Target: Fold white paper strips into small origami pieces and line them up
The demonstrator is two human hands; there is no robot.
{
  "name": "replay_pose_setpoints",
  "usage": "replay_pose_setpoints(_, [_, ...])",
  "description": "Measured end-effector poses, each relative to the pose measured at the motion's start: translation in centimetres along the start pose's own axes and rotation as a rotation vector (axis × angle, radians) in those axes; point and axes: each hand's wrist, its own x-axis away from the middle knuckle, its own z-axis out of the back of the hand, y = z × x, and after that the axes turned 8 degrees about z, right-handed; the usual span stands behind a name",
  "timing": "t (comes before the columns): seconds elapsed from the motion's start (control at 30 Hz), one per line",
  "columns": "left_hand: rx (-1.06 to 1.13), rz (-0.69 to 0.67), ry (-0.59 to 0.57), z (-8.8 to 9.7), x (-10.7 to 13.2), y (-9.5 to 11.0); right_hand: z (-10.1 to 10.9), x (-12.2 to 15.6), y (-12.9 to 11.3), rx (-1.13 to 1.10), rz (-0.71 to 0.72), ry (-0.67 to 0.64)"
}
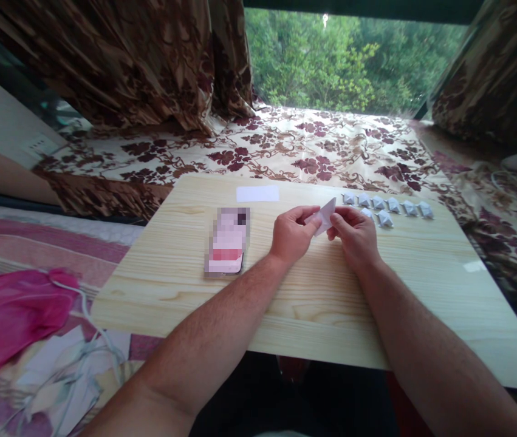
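Observation:
Between my two hands, a little above the table, is a small piece of folded white paper (326,215) with a pointed top corner. My left hand (293,233) pinches its left side with thumb and fingers. On the other side, my right hand (355,233) grips the paper's right edge between thumb and fingertips. Just beyond my right hand stand several small folded paper shapes (393,205) in two rows, one of them partly hidden behind the hand. A flat white paper strip (257,193) lies near the table's far edge. The paper's lower part is hidden by my fingers.
A pink phone (227,241), blurred over, rests on the wooden table (162,243) left of my hands. Past the far edge is a flower-patterned cloth (304,145) below a window. To the left lie a pink cloth (16,315), loose papers and a white cable (85,303).

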Motion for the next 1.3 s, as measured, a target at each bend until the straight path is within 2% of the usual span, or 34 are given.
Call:
replay_pose_setpoints(0.43, [-0.136,-0.039,0.006,0.1,0.2,0.0,0.1,0.1,0.2,-0.051,-0.003,-0.023])
replay_pose_setpoints(0.8, [-0.071,0.008,0.031,0.2,0.0,0.0,-0.4,0.3,-0.6,-0.069,0.000,-0.126])
replay_pose_setpoints(1.07, [-0.033,0.024,0.053,0.3,-0.1,0.0,-0.5,0.3,-0.9,0.005,-0.015,-0.142])
replay_pose_setpoints(1.3, [0.028,0.002,0.016,0.3,0.0,0.3,-0.3,0.2,-0.5,-0.068,-0.038,-0.123])
